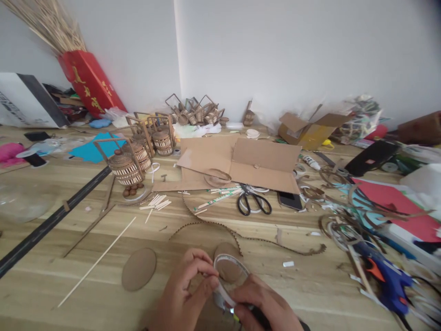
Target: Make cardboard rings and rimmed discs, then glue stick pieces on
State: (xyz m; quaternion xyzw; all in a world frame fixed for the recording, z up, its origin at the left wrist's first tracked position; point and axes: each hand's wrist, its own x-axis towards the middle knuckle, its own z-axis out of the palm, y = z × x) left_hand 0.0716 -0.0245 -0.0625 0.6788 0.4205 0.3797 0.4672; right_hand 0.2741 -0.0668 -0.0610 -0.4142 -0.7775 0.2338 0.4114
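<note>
Low in the middle of the head view, my left hand (193,292) pinches the near left rim of a thin white ring (223,294) between thumb and fingers. My right hand (263,303) is closed on the same ring's near right side. Beneath that hand a dark object shows in part; its kind is hidden. Just behind the ring lies a round brown cardboard disc (223,250), partly covered by it. Another cardboard disc (139,269) rests flat left of my left hand. Beyond the ring, a thin dark notched strip (206,223) curves across the table.
Black-handled scissors (254,202) and folded cardboard (265,161) lie farther back. Small lidded woven baskets (126,170) stand at left. A blue glue gun (386,276) lies at right among strips and tape rolls. A thin stick (96,262) lies at left.
</note>
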